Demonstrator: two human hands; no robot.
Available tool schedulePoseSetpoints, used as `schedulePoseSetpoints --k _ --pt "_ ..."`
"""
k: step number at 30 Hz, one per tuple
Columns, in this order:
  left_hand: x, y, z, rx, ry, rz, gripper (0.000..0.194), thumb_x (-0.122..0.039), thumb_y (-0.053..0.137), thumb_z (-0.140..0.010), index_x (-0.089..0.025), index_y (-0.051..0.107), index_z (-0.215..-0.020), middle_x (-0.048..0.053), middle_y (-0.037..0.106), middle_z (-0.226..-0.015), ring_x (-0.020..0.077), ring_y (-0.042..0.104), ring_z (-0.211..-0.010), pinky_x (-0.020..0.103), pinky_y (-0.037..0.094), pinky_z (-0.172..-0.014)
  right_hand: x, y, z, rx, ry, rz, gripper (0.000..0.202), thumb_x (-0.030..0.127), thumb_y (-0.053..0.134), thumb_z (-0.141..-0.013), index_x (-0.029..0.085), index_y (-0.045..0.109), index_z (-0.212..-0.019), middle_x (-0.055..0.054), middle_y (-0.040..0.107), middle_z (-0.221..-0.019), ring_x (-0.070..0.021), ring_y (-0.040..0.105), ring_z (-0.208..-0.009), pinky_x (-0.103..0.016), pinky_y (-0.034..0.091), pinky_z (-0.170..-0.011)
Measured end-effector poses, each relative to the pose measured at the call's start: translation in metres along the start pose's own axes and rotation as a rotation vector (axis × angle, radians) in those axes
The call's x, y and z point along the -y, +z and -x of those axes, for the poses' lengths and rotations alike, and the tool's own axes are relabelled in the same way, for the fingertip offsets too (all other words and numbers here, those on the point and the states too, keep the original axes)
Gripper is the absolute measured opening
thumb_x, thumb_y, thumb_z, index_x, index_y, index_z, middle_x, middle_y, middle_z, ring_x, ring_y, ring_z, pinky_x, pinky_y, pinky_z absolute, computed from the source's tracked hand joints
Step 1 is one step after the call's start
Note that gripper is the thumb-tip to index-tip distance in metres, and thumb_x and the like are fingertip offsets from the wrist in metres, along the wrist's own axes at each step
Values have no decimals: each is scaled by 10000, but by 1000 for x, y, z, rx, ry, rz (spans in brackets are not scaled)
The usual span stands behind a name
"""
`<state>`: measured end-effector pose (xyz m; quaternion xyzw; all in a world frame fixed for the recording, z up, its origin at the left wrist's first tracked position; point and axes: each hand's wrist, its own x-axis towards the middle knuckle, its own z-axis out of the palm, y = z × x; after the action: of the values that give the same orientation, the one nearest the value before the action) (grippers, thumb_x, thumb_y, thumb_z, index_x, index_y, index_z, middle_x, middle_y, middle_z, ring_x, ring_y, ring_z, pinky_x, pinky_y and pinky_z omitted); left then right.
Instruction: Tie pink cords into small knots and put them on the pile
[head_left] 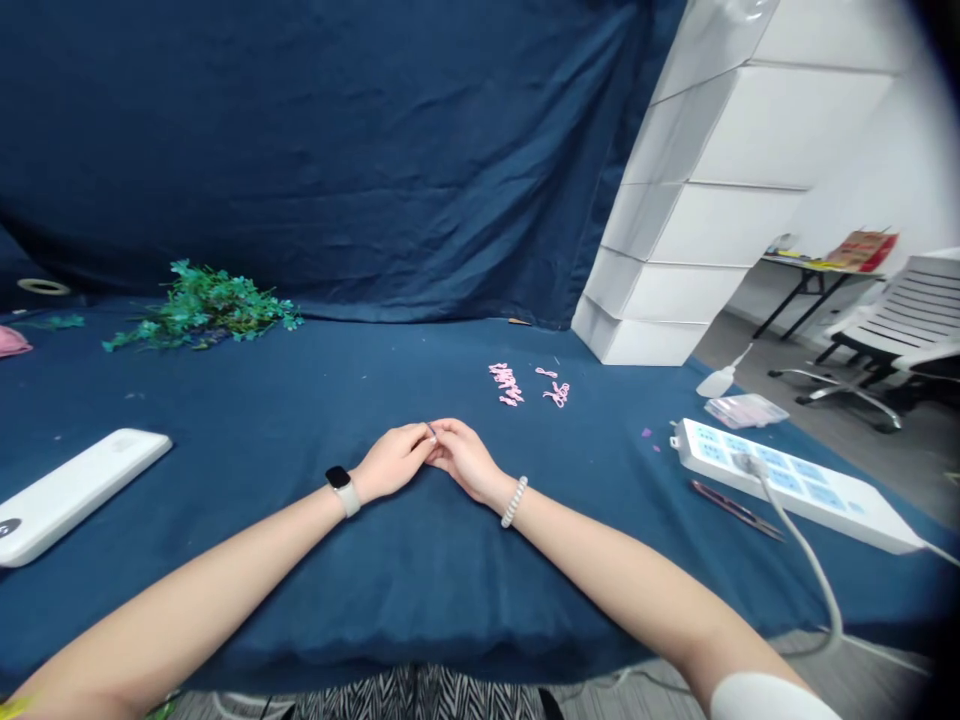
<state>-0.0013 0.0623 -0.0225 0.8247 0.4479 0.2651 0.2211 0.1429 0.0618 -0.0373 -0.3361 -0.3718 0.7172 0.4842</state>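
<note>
Near the middle of the dark blue cloth (330, 370), my left hand (394, 460) and my right hand (466, 462) meet fingertip to fingertip. Both are closed in a pinch. Something tiny and dark, perhaps purple, shows between the fingertips, too small to name. Beyond my right hand lies a cluster of small pink looped cords (507, 384). To its right are a few more pink loops (558, 394). A watch with a pale band (343, 490) is on my left wrist, and a beaded bracelet (514, 502) circles my right.
Green artificial sprigs (214, 305) lie at the back left, with a white power bank-like case (82, 490) nearer. Stacked white boxes (667, 270) rise at the back right. On the right are a power strip (795, 485) with a cable, tweezers (736, 510) and a clear plastic box (746, 410).
</note>
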Motion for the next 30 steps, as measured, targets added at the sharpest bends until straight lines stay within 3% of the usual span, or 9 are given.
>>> schedulePoseSetpoints --k 7,13,19,23,30 --pt "5 7 3 -20 36 -80 232 -282 388 -933 -183 550 -799 47 608 -850 187 560 -784 309 412 -723 -2 -2 7 -13 -29 13 562 237 699 -632 222 455 -1137 62 595 -716 -115 604 -733 -304 493 -798" --pt "3 8 4 -22 59 -43 208 -256 398 -924 -181 566 -827 45 631 -880 181 579 -814 307 420 -751 0 -3 11 62 -36 101 409 311 721 -642 171 539 -981 33 580 -718 -117 586 -735 -291 481 -787" --pt "9 2 3 45 59 75 191 -241 443 -888 -167 538 -739 10 599 -739 144 535 -685 269 398 -655 -1 -6 14 77 -82 234 552 305 722 -690 203 441 -1153 71 579 -706 -99 578 -687 -289 475 -780" --pt "12 -4 3 144 79 159 115 -241 508 -852 -159 585 -826 7 644 -800 134 557 -713 247 418 -662 4 -6 20 123 -98 345 373 252 723 -709 159 530 -1014 35 601 -731 -93 572 -678 -262 454 -711" --pt "10 -9 3 200 79 188 120 -265 528 -858 -165 545 -795 -11 605 -762 117 521 -687 238 402 -654 14 -9 18 197 -78 534 189 251 678 -768 155 516 -782 10 614 -723 -86 583 -670 -250 459 -675"
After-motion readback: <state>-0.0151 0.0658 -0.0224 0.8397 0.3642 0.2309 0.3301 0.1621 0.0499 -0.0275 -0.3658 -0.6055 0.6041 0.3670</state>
